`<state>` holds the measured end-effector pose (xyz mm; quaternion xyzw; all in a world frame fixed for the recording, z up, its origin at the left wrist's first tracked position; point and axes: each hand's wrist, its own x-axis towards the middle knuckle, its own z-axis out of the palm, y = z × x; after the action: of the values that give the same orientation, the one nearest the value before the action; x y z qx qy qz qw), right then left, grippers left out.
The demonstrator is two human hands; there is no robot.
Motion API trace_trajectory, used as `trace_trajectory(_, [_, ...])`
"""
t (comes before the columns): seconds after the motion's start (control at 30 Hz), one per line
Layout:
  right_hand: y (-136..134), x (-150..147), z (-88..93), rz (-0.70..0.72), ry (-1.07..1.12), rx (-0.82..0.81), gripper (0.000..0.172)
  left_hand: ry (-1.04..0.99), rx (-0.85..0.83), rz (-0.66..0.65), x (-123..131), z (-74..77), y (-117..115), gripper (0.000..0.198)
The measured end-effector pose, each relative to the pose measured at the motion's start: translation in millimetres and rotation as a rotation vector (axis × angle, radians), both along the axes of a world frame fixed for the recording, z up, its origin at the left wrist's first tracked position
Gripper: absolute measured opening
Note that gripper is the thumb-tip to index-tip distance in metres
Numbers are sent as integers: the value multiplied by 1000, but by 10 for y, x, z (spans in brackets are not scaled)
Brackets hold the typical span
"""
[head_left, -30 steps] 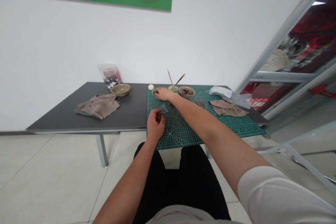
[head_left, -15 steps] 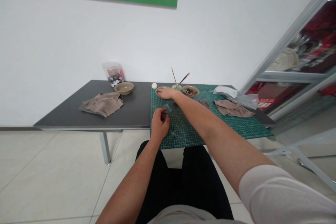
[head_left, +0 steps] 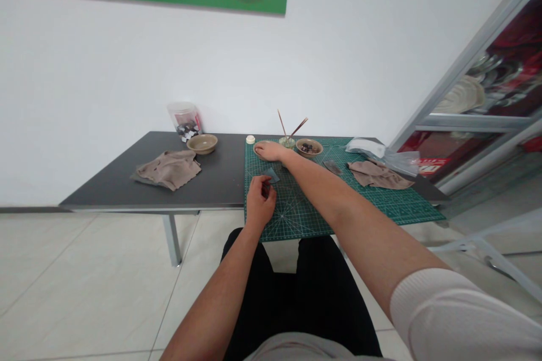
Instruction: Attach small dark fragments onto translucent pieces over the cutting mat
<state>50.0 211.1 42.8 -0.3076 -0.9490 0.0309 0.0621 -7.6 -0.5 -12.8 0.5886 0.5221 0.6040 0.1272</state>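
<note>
My left hand (head_left: 261, 202) is low over the green cutting mat (head_left: 305, 203), its fingers curled in a pinch. Something small and dark shows between thumb and fingers, too small to name. Just beyond those fingertips is a grey-blue square piece (head_left: 272, 175), like sandpaper; whether the hand touches it I cannot tell. My right hand (head_left: 271, 151) reaches across the mat into a tan bowl (head_left: 255, 149), its fingertips down inside and hidden. Right of it stands another tan bowl (head_left: 309, 148) holding dark small pieces. Behind is a small pale-green pot (head_left: 287, 142) with two thin brushes (head_left: 300, 126).
A white cap (head_left: 250, 139) sits at the mat's back left corner. On the dark table (head_left: 220, 180) are a brown cloth (head_left: 169, 169), a tan bowl (head_left: 202, 144) and a clear jar (head_left: 185, 121). Another brown cloth (head_left: 379, 174), a plastic bag (head_left: 398, 161) and a grey piece (head_left: 332, 167) lie right.
The whole view has shifted slightly. My right hand stays at the bowl and my left hand stays by the grey-blue piece, both nearly still.
</note>
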Motion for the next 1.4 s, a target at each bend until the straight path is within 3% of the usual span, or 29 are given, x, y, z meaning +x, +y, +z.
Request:
trace_trajectory(0.3, [-64,19,44,-68,77,-103,36,-41,0,-7,-2,-15,8,31])
trace_trajectory(0.43, [-110,23,76,-236,139,-134,36,-64,-20,-18,7,0,-4,31])
trace_trajectory(0.57, [-163,46,139,-329,202,-51,30,-63,-43,-9,12,36,-12,32])
trace_trajectory(0.67, [-250,95,201,-351,362,-27,25,-79,-50,-8,-9,53,10,26])
trace_trajectory(0.77, [-426,173,218,-355,634,-119,23,-132,-89,-22,-47,53,50,13])
trace_trajectory(0.97, [-1023,358,18,-313,1223,-725,19,-248,-105,-9,-67,34,114,21])
trace_trajectory(1.03, [-1246,433,-86,-300,1372,-842,20,-260,-101,-20,-54,53,112,30])
trace_trajectory(1.13, [-1542,552,-238,-313,1506,-929,21,-145,-107,-75,-40,104,93,37])
trace_trajectory(1.23, [-1746,647,-370,-370,1554,-958,24,40,-179,-126,-45,134,88,26])
trace_trajectory(1.4, [-1857,712,-523,-410,1579,-868,24,115,-246,-202,-68,143,120,22])
